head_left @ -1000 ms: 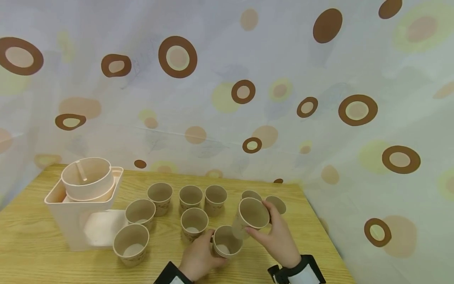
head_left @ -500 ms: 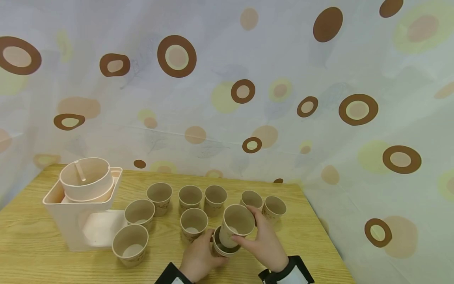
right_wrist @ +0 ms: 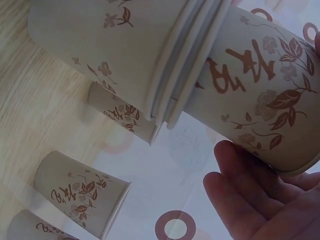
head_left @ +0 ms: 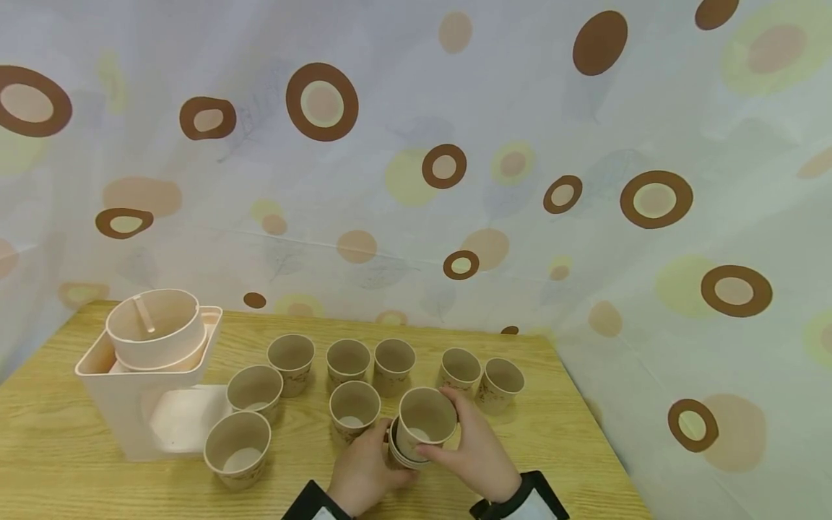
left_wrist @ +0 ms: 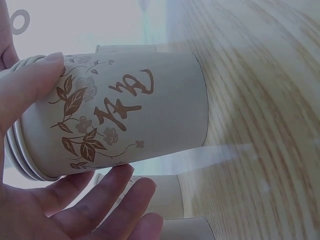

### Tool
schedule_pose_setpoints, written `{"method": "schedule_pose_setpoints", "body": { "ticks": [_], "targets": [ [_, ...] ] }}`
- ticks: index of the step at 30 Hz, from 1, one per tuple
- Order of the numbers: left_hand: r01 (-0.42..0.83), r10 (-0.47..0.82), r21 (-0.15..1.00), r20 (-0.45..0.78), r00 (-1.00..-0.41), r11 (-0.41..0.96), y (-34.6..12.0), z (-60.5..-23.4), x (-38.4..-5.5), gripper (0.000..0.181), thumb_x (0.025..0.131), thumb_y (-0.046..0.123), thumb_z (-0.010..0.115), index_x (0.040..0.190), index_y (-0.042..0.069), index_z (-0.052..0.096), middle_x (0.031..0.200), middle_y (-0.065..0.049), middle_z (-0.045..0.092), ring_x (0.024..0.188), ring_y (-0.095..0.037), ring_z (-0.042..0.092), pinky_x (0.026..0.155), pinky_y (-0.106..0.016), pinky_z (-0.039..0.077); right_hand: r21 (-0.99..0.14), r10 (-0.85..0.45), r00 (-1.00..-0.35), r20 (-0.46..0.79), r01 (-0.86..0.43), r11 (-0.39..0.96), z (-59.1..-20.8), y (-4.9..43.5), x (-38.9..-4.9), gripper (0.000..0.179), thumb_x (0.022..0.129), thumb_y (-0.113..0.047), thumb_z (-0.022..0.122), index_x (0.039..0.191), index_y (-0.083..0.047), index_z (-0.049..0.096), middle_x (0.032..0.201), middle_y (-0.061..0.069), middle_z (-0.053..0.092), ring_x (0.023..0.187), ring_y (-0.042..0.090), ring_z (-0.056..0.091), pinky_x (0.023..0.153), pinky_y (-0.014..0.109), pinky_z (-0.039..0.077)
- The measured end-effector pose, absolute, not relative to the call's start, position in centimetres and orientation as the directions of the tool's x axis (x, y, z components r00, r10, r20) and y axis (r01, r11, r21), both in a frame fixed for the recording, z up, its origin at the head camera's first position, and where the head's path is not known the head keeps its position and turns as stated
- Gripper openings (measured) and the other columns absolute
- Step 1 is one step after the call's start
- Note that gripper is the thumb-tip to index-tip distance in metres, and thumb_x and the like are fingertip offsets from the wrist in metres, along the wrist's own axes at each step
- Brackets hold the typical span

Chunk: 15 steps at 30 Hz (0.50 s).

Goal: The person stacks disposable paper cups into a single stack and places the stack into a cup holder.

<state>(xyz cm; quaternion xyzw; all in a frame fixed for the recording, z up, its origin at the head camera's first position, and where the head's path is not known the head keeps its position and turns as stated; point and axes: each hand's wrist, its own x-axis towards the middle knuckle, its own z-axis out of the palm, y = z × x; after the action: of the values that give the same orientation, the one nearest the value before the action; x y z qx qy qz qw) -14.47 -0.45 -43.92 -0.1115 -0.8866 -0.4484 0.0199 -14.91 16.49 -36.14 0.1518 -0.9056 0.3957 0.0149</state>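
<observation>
My left hand (head_left: 365, 468) grips a small stack of nested paper cups (left_wrist: 165, 112), printed with brown leaves, flowers and characters. In the left wrist view the thumb lies on one side of the stack and the fingers curve along the other, with the base close to the wooden table. My right hand (head_left: 482, 453) holds another paper cup (head_left: 425, 417) of the same print between thumb and fingers. The lower part of that cup sits inside the mouth of the stack, as the right wrist view shows; its upper part still stands out above the stacked rims (right_wrist: 185, 65).
Several single cups stand upright on the wooden table (head_left: 572, 462): a left group (head_left: 237, 448), a middle group (head_left: 354, 408) and a right pair (head_left: 500, 383). At left stands a cream plastic container (head_left: 139, 404) with a round tub (head_left: 156, 328) in it. A patterned sheet (head_left: 390, 108) hangs behind.
My right hand has brought its cup leftward and down, from beside the stack into its mouth. The left hand has stayed on the stack. The right pair of cups is now more visible.
</observation>
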Motion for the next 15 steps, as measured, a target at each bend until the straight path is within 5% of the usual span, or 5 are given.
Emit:
{"method": "schedule_pose_setpoints", "body": {
  "ticks": [15],
  "targets": [
    [0.218,0.155,0.776,0.156,-0.976,0.592,-0.4,-43.9,-14.4,0.066,0.062,0.035,0.084,0.114,0.006,0.056,0.104,-0.008,0.067,0.091,-0.026,0.065,0.071,-0.042,0.052,-0.664,-0.330,-0.933,0.142,-0.337,0.668,-37.4,16.5,-15.5,0.079,0.070,-0.030,0.082,0.130,0.001,0.043,0.123,0.014,0.055,0.110,0.028,0.055,0.090,0.045,0.045]
  ]
}}
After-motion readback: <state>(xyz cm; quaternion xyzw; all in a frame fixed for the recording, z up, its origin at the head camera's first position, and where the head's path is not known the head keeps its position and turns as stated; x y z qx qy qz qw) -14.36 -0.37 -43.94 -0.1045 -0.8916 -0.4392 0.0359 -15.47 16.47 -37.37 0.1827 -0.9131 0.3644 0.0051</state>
